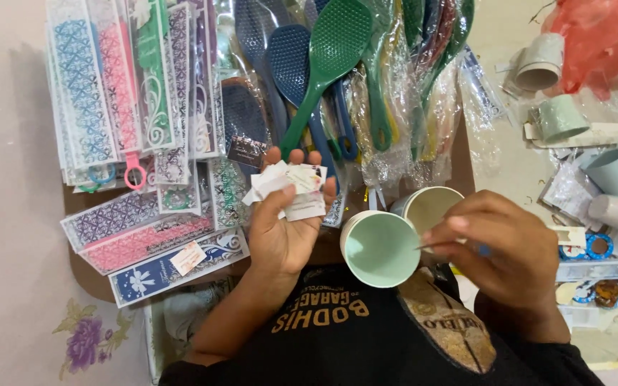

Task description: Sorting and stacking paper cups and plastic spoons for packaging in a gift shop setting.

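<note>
The left hand (285,221) is held palm up, fingers loosely curled, and cradles a small stack of paper labels (291,187) — white slips, some with printed colour — fanned across the fingers with the thumb pressing on them from the near side. The stack sits just in front of the person's chest, over the near edge of the goods spread on the table.

The right hand (503,246) is closed in a pinch: thumb and forefinger tips meet on something thin and pale that pokes out toward the left, too small to tell what it is. The other fingers are folded in. That pinch hovers just right of a mint-green cup (380,249) lying with its mouth toward the camera, and close in front of a second cup with a cream inside (430,206) behind it; whether the hand touches either cup cannot be told.

Beyond the left hand lies a green slotted rice paddle (327,61) among blue ones (291,61), all in clear wrappers. To the left are flat patterned packets in blue, pink and green (119,86). On the far right — more pale cups (613,171) and a red plastic bag (602,39).
</note>
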